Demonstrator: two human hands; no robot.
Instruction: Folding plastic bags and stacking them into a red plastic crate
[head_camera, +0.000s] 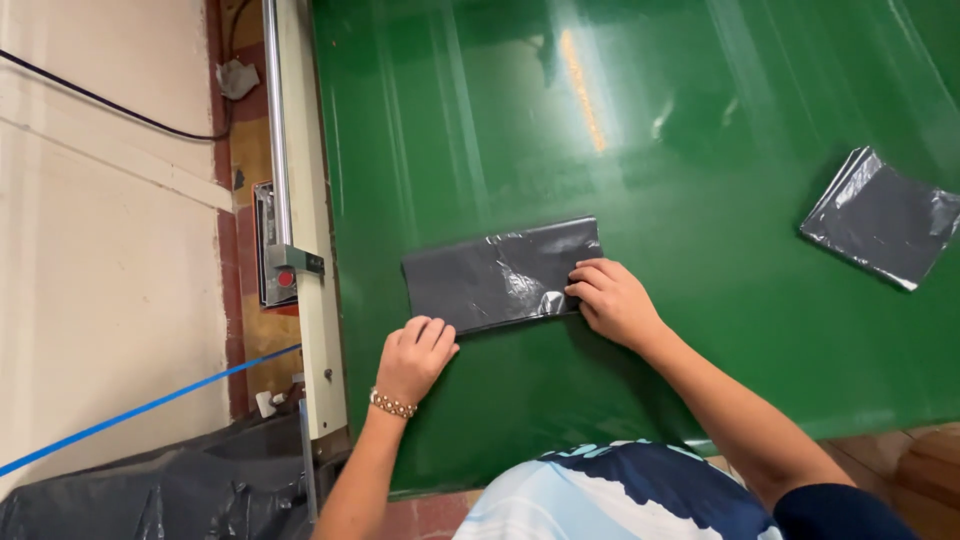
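Folded grey plastic bag (502, 274), lying flat near the middle of the glossy green worktop (700, 150), is being pressed down by both of the person's hands. Head view: the left hand (415, 357) is resting at the bag's near left corner, its fingers (432, 330) curled loosely with the tips just touching the lower edge; they are not closed around anything. The right hand (612, 298) is lying over the bag's right end, fingers flat and spread on the film, pressing rather than gripping. Held this way, at two points along its length, the slippery film is probably being kept from sliding or springing open on the smooth surface. A beaded bracelet (392, 404) is sitting on the left wrist.

A second grey plastic bag (880, 218), folded and slightly crumpled, is lying well apart at the right side of the worktop, untouched. Along the worktop's left edge a metal rail (277, 120) is running away from the viewer, carrying a small unit with a red button (285, 277). A blue tape line (140, 410) is crossing the pale floor (100, 250) at left, and crumpled dark plastic sheeting (150, 495) is lying at the lower left. No container with visible contents is showing; whether the folded bags are holding anything cannot be told.
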